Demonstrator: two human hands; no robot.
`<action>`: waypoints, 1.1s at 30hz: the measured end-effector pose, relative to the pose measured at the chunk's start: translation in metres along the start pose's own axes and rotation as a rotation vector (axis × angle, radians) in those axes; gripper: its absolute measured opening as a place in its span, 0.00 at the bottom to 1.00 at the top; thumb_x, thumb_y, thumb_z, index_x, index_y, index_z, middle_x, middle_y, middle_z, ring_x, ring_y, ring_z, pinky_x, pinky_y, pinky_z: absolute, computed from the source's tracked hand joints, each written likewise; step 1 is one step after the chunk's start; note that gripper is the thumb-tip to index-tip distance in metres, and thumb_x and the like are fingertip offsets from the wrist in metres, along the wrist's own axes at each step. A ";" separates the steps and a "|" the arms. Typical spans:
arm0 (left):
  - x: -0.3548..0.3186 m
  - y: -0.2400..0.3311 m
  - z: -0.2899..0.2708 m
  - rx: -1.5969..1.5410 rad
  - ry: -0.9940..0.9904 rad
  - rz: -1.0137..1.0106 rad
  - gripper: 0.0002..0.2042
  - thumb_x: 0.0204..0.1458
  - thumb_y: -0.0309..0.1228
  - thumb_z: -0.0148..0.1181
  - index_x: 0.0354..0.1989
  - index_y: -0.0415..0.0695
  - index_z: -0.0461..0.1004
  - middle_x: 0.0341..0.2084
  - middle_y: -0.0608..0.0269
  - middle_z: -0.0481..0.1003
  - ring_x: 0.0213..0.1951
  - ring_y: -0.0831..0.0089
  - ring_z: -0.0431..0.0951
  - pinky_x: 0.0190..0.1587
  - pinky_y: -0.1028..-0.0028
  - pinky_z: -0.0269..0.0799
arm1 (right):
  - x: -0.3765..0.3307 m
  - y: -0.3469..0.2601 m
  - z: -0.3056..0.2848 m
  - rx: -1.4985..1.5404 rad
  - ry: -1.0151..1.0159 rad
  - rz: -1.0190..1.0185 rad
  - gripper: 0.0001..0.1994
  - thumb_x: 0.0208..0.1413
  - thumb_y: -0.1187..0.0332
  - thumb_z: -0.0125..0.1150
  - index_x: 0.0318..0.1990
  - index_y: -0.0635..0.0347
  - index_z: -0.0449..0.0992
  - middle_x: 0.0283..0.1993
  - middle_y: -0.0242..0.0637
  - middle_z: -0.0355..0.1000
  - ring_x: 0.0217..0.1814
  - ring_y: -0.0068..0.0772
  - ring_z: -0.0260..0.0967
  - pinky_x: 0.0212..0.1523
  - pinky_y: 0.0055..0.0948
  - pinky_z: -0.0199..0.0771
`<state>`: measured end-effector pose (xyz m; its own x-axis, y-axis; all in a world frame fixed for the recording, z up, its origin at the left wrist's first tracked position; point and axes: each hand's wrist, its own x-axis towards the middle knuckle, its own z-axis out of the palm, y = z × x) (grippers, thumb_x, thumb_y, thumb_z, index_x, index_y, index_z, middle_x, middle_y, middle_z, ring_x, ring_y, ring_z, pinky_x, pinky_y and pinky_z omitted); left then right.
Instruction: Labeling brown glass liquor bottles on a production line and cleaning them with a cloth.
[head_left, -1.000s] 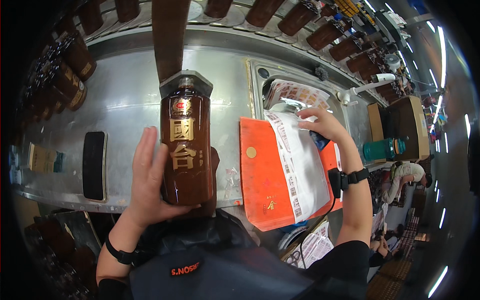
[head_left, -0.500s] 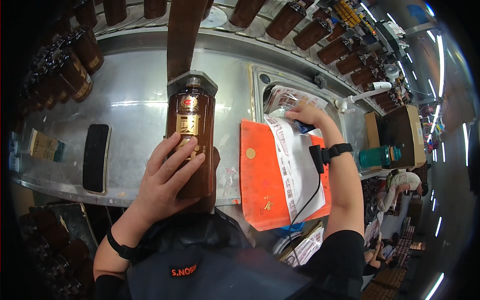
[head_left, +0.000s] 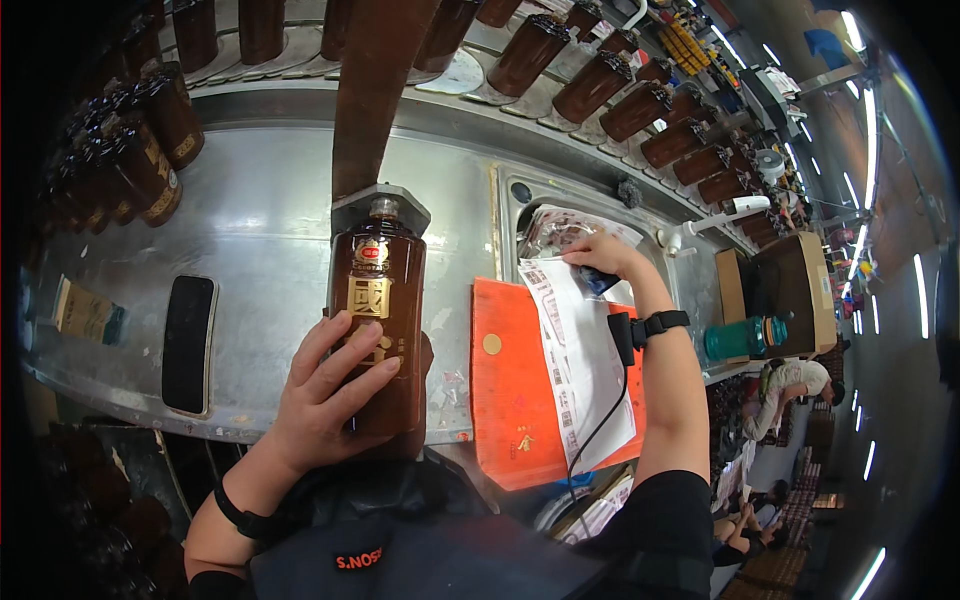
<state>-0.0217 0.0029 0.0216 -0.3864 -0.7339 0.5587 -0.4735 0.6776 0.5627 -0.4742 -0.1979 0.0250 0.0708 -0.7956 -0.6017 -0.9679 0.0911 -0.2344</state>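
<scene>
Nearest the body, the left hand (head_left: 335,395) was wrapped around the lower half of a tall brown bottle (head_left: 378,320), fingers spread across its gold-marked front, holding it upright on the near part of the steel table (head_left: 250,220). The bottle carried a clear stopper at the top and its labels were already in place, so whatever dressing it needed looked largely done; it had not been set among the others.

Just to its right, an orange folder (head_left: 505,400) lay on the table with a long white printed sheet (head_left: 580,360) across it. The right hand (head_left: 600,255) reached beyond the top of that sheet, closed on a small dark object whose kind I cannot tell, with a black cable running back past the wrist strap. Beneath that hand a clear bag of printed slips (head_left: 555,230) sat in a recessed tray. By these signs, the paperwork side of the job was in progress rather than finished.

To the left, a black phone (head_left: 188,342) lay flat, well apart from the bottle. Farther off, rows of similar brown bottles (head_left: 640,105) stood along the conveyor (head_left: 455,75) behind the table, some upright, some lying over.
</scene>
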 end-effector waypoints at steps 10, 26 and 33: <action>0.000 0.000 0.001 0.012 0.009 0.015 0.35 0.33 0.36 0.77 0.56 0.48 0.72 0.63 0.54 0.64 0.67 0.46 0.57 0.66 0.51 0.59 | -0.057 -0.011 -0.009 0.006 0.270 -0.136 0.16 0.47 0.69 0.64 0.47 0.52 0.82 0.41 0.40 0.78 0.43 0.40 0.75 0.48 0.32 0.72; -0.002 0.003 0.000 0.032 0.026 0.024 0.41 0.36 0.41 0.78 0.62 0.47 0.65 0.64 0.50 0.61 0.67 0.42 0.58 0.66 0.50 0.57 | -0.067 0.001 0.030 0.085 0.706 -0.241 0.07 0.49 0.71 0.65 0.37 0.57 0.78 0.31 0.38 0.77 0.32 0.39 0.75 0.36 0.35 0.73; -0.004 0.006 -0.002 0.035 0.132 0.010 0.41 0.38 0.43 0.76 0.62 0.43 0.65 0.63 0.49 0.63 0.64 0.43 0.62 0.63 0.53 0.62 | -0.063 -0.002 0.039 -0.237 0.838 -0.272 0.04 0.52 0.69 0.62 0.36 0.53 0.80 0.30 0.42 0.78 0.32 0.44 0.76 0.36 0.39 0.74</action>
<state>-0.0220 0.0100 0.0240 -0.2847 -0.7128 0.6409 -0.4981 0.6813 0.5365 -0.4676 -0.1243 0.0332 0.1951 -0.9547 0.2246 -0.9742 -0.2151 -0.0679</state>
